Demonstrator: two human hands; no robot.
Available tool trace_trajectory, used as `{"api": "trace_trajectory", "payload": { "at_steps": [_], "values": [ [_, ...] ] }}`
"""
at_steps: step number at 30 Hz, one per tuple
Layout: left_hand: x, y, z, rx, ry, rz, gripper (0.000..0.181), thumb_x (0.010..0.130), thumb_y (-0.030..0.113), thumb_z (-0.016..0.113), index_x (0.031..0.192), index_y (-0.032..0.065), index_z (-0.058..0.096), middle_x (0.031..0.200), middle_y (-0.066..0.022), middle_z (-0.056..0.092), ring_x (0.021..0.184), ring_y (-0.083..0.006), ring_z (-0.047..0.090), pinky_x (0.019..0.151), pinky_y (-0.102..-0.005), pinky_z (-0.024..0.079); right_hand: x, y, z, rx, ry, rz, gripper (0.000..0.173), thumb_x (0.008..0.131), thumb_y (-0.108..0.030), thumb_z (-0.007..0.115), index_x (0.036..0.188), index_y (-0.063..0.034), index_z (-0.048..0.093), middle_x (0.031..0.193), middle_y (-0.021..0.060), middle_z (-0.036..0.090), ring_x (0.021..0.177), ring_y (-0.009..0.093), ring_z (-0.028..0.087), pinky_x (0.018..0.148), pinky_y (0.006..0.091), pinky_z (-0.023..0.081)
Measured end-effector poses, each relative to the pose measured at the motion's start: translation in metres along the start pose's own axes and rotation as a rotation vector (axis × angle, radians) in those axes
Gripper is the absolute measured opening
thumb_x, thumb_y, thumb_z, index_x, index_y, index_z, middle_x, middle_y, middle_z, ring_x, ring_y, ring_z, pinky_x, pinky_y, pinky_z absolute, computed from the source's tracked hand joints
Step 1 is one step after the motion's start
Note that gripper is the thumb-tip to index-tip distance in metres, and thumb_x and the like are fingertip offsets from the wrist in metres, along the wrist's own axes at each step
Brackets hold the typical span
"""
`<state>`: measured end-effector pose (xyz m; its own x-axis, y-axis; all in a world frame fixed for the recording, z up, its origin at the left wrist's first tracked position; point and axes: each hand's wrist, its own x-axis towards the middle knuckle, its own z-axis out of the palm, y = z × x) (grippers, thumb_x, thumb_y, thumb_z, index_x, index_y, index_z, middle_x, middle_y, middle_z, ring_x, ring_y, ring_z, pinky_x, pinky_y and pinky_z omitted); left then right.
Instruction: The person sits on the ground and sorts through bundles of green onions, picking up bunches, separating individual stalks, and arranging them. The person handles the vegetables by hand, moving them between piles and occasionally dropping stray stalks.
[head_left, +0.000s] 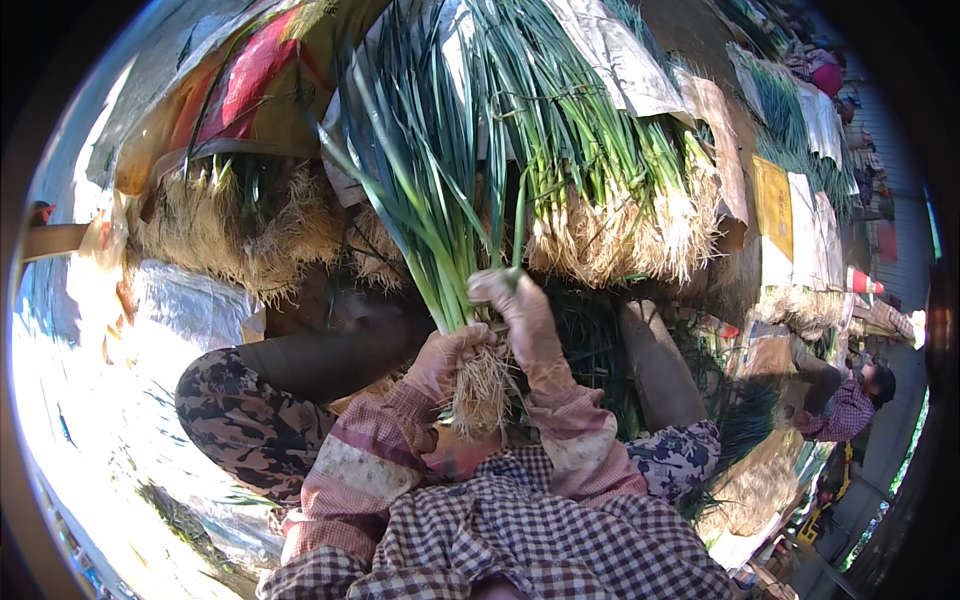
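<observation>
A bunch of green onions (442, 277) with long green leaves stands between my knees, its pale roots (480, 382) hanging down. My left hand (442, 360), in a pale glove, is closed around the bunch just above the roots. At the right of the stalks my right hand (525, 322), also gloved and slightly blurred, has bent fingers around a single green leaf or stalk (520, 217). Whether more is in that hand I cannot tell. A large pile of green onions (600, 172), roots towards me, lies beyond my right hand.
Woven plastic sacks (255, 82) cover another rooty pile (240, 225) at the upper left. A white sack (615, 60) lies over the right pile. Loose dark green leaves (592, 345) lie below my right hand. Another person (840, 405) sits at the far right among more onions.
</observation>
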<state>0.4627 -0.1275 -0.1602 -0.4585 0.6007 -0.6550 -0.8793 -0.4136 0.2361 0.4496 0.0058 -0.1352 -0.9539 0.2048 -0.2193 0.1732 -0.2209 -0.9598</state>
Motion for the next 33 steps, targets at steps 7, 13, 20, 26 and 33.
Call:
{"api": "trace_trajectory", "payload": {
  "at_steps": [7, 13, 20, 26, 33],
  "values": [
    [-0.012, 0.015, -0.001, -0.273, -0.212, -0.085, 0.026, 0.081, 0.018, 0.058, 0.098, -0.0003, 0.056, 0.092, -0.0158, 0.061, 0.083, -0.0261, 0.062, 0.078, -0.0384, 0.052, -0.001, -0.027, -0.009, 0.325, 0.607, 0.159, 0.036, 0.088, -0.037, 0.044, 0.084, -0.0035, 0.055, 0.053, -0.004, 0.042, 0.037, 0.004, 0.033, 0.029, 0.0195, 0.029],
    [-0.017, 0.008, 0.009, -0.158, -0.045, -0.134, 0.021, 0.081, 0.013, 0.055, 0.094, -0.0028, 0.058, 0.084, -0.0103, 0.063, 0.072, -0.0176, 0.062, 0.069, -0.0289, 0.053, 0.027, 0.008, -0.018, -0.246, -0.004, 0.214, 0.042, 0.082, -0.041, 0.062, 0.099, -0.004, 0.053, 0.071, -0.0006, 0.056, 0.058, 0.007, 0.047, 0.055, 0.0189, 0.041],
    [-0.01, 0.006, 0.003, 0.025, 0.064, -0.02, 0.019, 0.082, 0.016, 0.054, 0.092, -0.0005, 0.059, 0.081, -0.0079, 0.061, 0.07, -0.0171, 0.062, 0.065, -0.0289, 0.054, 0.031, -0.012, -0.02, 0.336, -0.175, 0.237, 0.033, 0.09, -0.017, 0.052, 0.12, -0.0036, 0.05, 0.074, -0.0007, 0.059, 0.044, 0.001, 0.032, 0.036, 0.015, 0.027],
    [-0.006, 0.006, -0.001, -0.053, 0.075, -0.04, 0.018, 0.08, 0.015, 0.056, 0.089, -0.0003, 0.057, 0.077, -0.0098, 0.062, 0.066, -0.0194, 0.062, 0.061, -0.0314, 0.055, 0.019, -0.009, -0.014, 0.613, -0.352, 0.465, 0.031, 0.091, -0.025, 0.051, 0.107, 0.0004, 0.058, 0.077, 0.0025, 0.06, 0.044, 0.0, 0.034, 0.036, 0.015, 0.029],
    [-0.006, 0.005, -0.008, -0.152, -0.017, -0.053, 0.021, 0.081, 0.019, 0.055, 0.091, 0.0005, 0.055, 0.082, -0.0129, 0.062, 0.068, -0.0212, 0.062, 0.062, -0.0329, 0.055, 0.021, -0.001, -0.011, 0.58, -0.125, 0.562, 0.03, 0.092, -0.02, 0.048, 0.11, 0.003, 0.055, 0.073, -0.0032, 0.055, 0.044, 0.0, 0.034, 0.036, 0.0138, 0.031]
  ]
}}
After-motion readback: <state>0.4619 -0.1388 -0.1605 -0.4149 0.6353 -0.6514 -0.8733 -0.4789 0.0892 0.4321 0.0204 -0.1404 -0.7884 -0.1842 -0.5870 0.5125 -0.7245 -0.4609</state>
